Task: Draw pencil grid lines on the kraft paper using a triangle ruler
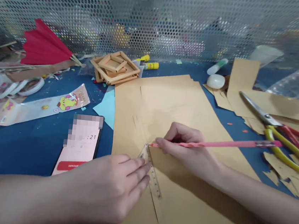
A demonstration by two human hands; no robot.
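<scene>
A large sheet of brown paper [192,109] lies in front of me with a few thin pencil lines on it. My left hand [120,185] presses a clear set square [155,183] down on the sheet; its fingers cover much of it. In my right hand [186,144] is a pink pencil [223,143], pinched between thumb and fingers. The pencil's tip is at the upper corner of the set square. A phone [83,144] lies left of the paper, partly hidden behind my left hand.
Scissors [268,119] and brown paper scraps [290,173] lie on the right. At the back are stacked wooden frames [115,67], a glue stick [151,66] and a red paper fan [45,46]. A plastic sleeve [45,106] and tape rolls [21,87] lie left. A perforated metal panel [159,20] stands behind.
</scene>
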